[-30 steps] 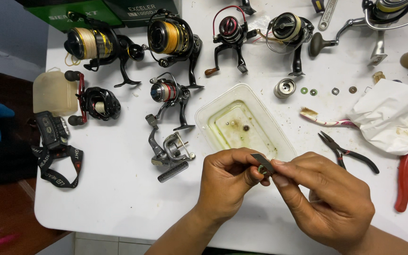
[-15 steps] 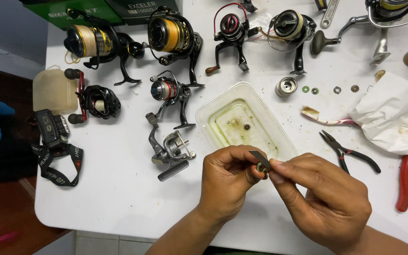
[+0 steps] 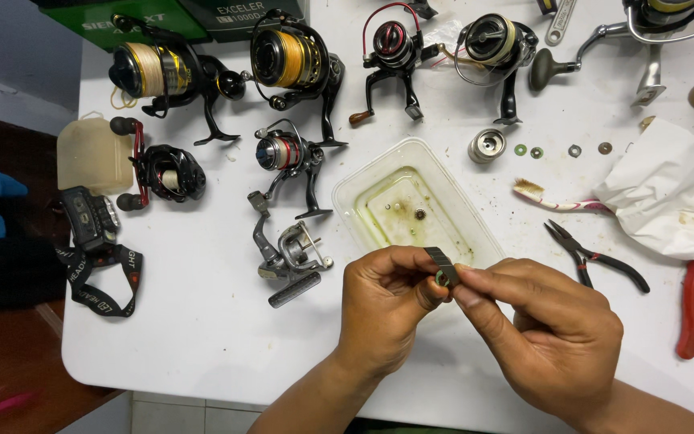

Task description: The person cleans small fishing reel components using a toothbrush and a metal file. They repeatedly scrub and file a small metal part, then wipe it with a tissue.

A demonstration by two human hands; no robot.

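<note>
We pinch a small green ring-shaped washer (image 3: 441,280) in our left hand (image 3: 385,313), just over the near rim of the clear plastic tub of oily liquid (image 3: 475,233). Our right hand (image 3: 544,337) clamps a flat grey strip (image 3: 442,262) against it. Black needle-nose pliers (image 3: 596,257) lie nearby on the white table (image 3: 194,321).

Two flat cardboard boxes lie at the far left end of the white table (image 3: 202,337), both cut off by the top edge of the view. The green box (image 3: 134,22) sits further left, its face bright green with pale lettering. The dark box (image 3: 238,16) lies just beside it on the right, blackish-green with light lettering; a spinning reel's bail seems to overlap its lower corner. A black elastic headlamp strap (image 3: 102,281) near the table's left edge carries white printed lettering
</note>
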